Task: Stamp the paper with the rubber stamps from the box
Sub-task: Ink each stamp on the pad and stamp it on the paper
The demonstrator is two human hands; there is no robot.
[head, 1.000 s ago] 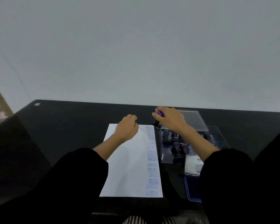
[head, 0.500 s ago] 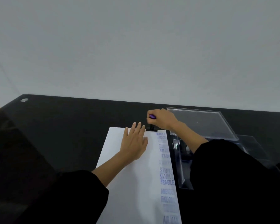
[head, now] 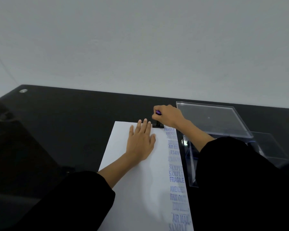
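**Black table, stamp down at far edge of paper**

Surface: glossy black table point(head: 73, 130) with a pale grey wall point(head: 140, 47) behind it. A small round metal disc point(head: 23, 91) is set in the far-left corner of the tabletop.

Paper point(head: 140, 189): white sheet lying flat on the table in front of the person, long side running away from the camera. A column of blue impressions point(head: 176, 179) runs down its right margin. Legible marks include FRAGILE and AIR MAIL; several others are smeared and not readable.

Left hand point(head: 141, 142): palm down on the upper part of the sheet. Fingers point(head: 144, 129) straight and close together, pressing flat; nothing held.

Right hand point(head: 167, 115): fingers curled round the stamp point(head: 157, 125) from above, its purple top showing at the thumb side. The stamp's black base sits at the far edge of the paper, just left of the topmost FRAGILE mark and just beside the left fingertips.

Box point(head: 189, 164): clear plastic, just right of the paper. Cannot tell whether it touches the sheet's edge. It is mostly hidden by the right black sleeve point(head: 240, 180), so its contents are not visible. A clear lid point(head: 210, 120) lies beyond the box, near the right hand.
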